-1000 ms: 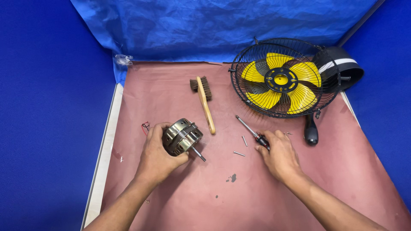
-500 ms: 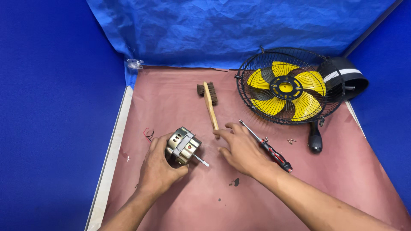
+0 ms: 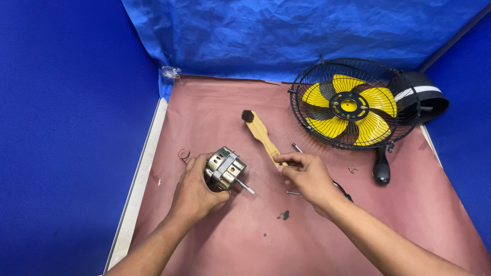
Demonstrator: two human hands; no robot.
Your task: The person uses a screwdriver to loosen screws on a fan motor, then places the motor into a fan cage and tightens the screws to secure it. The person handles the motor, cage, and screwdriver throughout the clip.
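Brush (image 3: 262, 135) lies on the brown paper at centre, long axis running from dark bristles far-left to handle near-right, that near end pinched in your right hand (image 3: 306, 176). Your left hand (image 3: 197, 191) is curled around the motor (image 3: 225, 168) just left of it, shaft pointing near-right toward the handle.

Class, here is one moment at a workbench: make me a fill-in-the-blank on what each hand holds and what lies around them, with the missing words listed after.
1. The left hand grips a round metal ____ with a shaft.
2. The right hand holds the wooden brush by its ____.
3. The caged fan has ____ blades.

Missing words: motor; handle; yellow
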